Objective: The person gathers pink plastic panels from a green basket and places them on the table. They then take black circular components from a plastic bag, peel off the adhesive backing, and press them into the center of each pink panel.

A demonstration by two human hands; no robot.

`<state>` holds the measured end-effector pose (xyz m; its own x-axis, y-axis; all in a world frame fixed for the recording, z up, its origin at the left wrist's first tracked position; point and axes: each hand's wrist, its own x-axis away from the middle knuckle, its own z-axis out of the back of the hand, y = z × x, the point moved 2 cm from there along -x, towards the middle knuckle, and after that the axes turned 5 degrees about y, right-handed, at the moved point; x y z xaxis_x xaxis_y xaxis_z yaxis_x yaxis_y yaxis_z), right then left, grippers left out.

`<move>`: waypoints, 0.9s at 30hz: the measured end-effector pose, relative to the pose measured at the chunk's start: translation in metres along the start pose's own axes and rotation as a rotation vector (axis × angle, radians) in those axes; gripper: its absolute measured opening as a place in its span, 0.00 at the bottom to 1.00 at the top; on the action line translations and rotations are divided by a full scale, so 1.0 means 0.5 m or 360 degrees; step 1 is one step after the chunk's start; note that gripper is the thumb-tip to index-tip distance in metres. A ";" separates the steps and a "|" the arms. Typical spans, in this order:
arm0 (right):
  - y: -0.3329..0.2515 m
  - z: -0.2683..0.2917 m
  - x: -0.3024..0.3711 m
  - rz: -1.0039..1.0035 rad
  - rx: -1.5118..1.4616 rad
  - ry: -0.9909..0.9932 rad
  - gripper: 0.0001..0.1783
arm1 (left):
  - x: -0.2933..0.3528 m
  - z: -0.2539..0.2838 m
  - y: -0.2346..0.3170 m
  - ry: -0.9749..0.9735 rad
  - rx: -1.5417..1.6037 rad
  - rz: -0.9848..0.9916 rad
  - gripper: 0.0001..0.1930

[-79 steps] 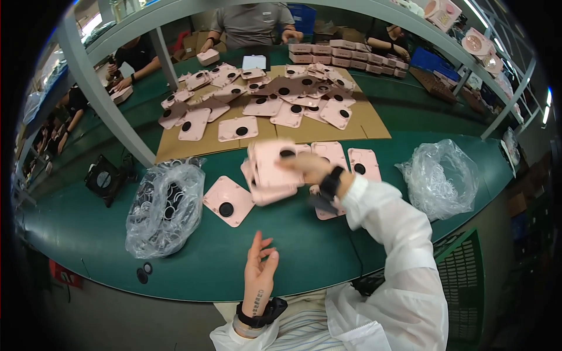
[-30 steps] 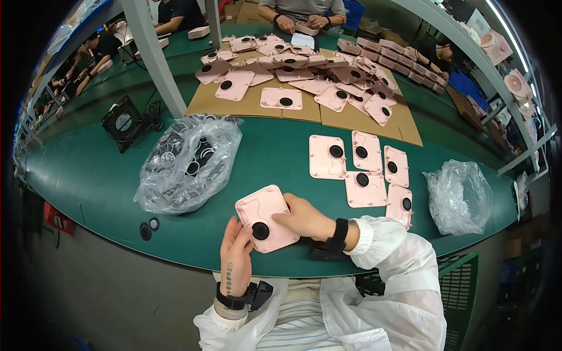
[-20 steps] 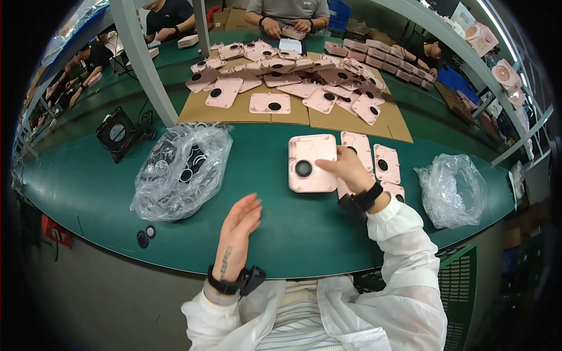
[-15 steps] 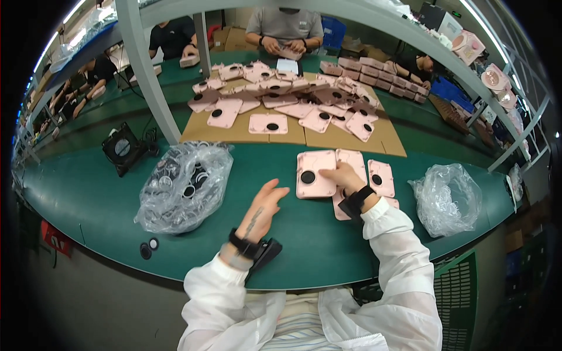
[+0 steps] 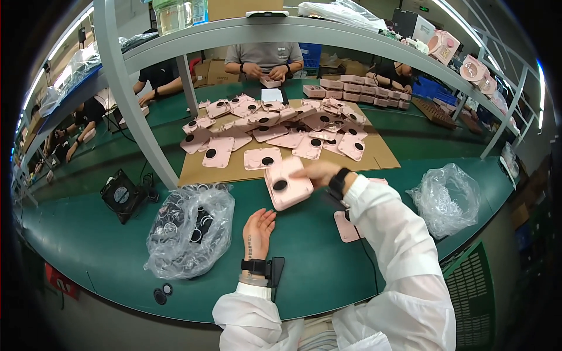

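My right hand [image 5: 319,174] grips the right edge of a pink plastic cover [image 5: 291,196], a rounded square with a black round disc on its face. The cover is tilted and slightly blurred, above the front edge of the cardboard. Lower and to its left, my left hand [image 5: 259,228] is open with loosely curved fingers and holds nothing. Another pink panel [image 5: 346,228] lies on the green table, partly hidden by my right forearm. Behind, a large heap of pink panels with black discs [image 5: 263,121] covers the cardboard sheet [image 5: 205,174].
Clear plastic bags of rings [image 5: 190,234] and small clear parts [image 5: 445,202] lie left and right. A small black fan [image 5: 120,196] stands farther left. Two small discs [image 5: 164,292] lie near the front edge. A metal shelf frame [image 5: 205,44] crosses ahead; co-workers sit beyond.
My right hand has moved left with the pink cover, now tilted. My left hand has shifted slightly, its palm turned up. The whole view has shifted, showing more of the shelf.
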<state>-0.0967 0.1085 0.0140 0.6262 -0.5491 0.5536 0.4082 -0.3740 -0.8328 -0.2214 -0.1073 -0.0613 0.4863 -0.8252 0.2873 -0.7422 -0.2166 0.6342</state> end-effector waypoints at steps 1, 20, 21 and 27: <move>-0.025 0.030 -0.031 0.0277 -0.0293 -0.0022 0.24 | -0.005 -0.020 -0.005 -0.0053 -0.0045 -0.0005 0.16; 0.326 0.284 0.527 -0.0129 0.1579 0.1438 0.44 | 0.117 -0.181 -0.123 -0.0987 -0.2559 -0.0818 0.27; 0.342 0.257 0.516 -0.0109 0.1516 0.1521 0.48 | 0.132 -0.209 -0.144 -0.0994 -0.2562 -0.0823 0.27; 0.369 0.196 0.485 -0.0051 0.1730 0.1842 0.56 | 0.099 -0.318 -0.223 -0.0704 -0.2891 -0.0813 0.42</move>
<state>0.1956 -0.0201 -0.0064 -0.0064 -0.9895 -0.1441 0.9885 0.0155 -0.1501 -0.0411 -0.0409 -0.0036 0.1198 -0.9848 -0.1259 0.8407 0.0332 0.5405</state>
